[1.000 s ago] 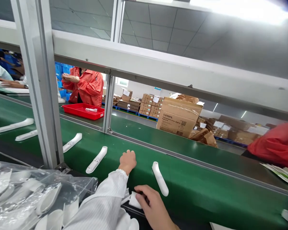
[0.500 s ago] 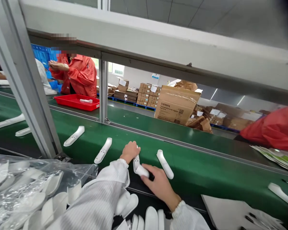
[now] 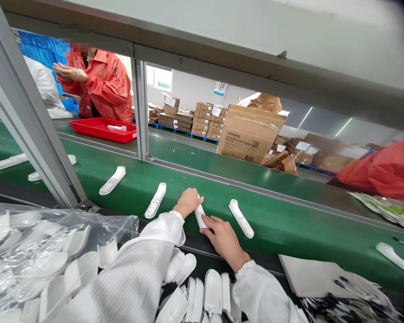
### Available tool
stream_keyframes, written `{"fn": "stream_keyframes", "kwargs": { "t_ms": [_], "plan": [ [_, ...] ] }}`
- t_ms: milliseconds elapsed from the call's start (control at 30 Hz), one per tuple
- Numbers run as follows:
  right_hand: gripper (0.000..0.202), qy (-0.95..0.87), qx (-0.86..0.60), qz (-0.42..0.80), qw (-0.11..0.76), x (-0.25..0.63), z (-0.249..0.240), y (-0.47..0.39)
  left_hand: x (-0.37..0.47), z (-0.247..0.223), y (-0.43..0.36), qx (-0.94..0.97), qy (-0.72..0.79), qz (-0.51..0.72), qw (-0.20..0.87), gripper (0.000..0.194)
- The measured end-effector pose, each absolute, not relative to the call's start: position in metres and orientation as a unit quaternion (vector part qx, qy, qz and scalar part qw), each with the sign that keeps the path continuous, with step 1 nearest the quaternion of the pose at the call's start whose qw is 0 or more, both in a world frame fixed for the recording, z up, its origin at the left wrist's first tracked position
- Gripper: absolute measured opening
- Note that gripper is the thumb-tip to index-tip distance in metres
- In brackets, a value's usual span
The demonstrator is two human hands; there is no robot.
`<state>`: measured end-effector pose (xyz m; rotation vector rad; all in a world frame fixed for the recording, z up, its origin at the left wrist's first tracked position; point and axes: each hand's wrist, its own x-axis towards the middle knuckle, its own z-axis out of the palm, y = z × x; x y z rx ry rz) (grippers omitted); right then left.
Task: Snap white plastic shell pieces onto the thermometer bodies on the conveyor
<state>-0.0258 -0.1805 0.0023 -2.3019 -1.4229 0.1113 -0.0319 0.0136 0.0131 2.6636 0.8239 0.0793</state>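
Observation:
A curved white plastic casing (image 3: 199, 216) lies at a slant on the green conveyor belt, between my two hands. My left hand (image 3: 188, 202) is closed on its upper end, which the fingers partly hide. At the lower end, the thumb and fingers of my right hand (image 3: 223, 237) grip the casing. To the right lies another white casing (image 3: 241, 219), apart from my hand. Left of my hands are two more, a nearer casing (image 3: 155, 200) and a farther casing (image 3: 112, 181), with small dark marks on their faces.
Loose white covers (image 3: 212, 289) are heaped below my hands. A clear plastic bag (image 3: 54, 255) of white parts fills the lower left. Cables (image 3: 350, 305) lie lower right. A metal post (image 3: 40, 112) and a red tray (image 3: 101, 130) stand beyond, with a person in red (image 3: 104, 85) behind.
The white piece in my right hand has come down onto the casing's lower end, and the casing now looks like one length. The neighbouring casings have shifted rightward in view.

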Motion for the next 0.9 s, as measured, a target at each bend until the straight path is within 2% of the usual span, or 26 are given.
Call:
{"fn": "stream_keyframes", "kwargs": {
  "t_ms": [200,300,433,567,633,700,900],
  "plan": [
    [0.04,-0.484,-0.853,0.009,0.194,-0.02,0.003,-0.184,-0.034,0.025,0.011,0.945,0.27,0.014,0.187,0.049],
    [0.034,-0.474,-0.847,-0.039,0.238,-0.037,0.01,-0.18,-0.039,0.027,0.013,0.934,0.3,0.075,0.177,0.056],
    [0.029,-0.512,-0.787,0.022,0.344,-0.068,0.014,-0.171,-0.047,0.034,0.015,0.926,0.316,0.169,0.114,0.047],
    [0.021,-0.505,-0.782,0.079,0.358,-0.083,0.011,-0.164,-0.058,0.038,0.023,0.906,0.368,0.206,0.039,0.035],
    [0.015,-0.495,-0.789,0.082,0.356,-0.085,0.007,-0.161,-0.063,0.035,0.028,0.893,0.407,0.194,0.015,0.031],
    [0.017,-0.488,-0.787,0.087,0.367,-0.082,0.002,-0.159,-0.066,0.03,0.033,0.886,0.434,0.166,0.017,0.029],
    [0.031,-0.376,-0.775,0.136,0.49,-0.057,-0.014,-0.162,-0.067,0.021,0.039,0.898,0.42,0.063,0.113,0.032]
  ]
}}
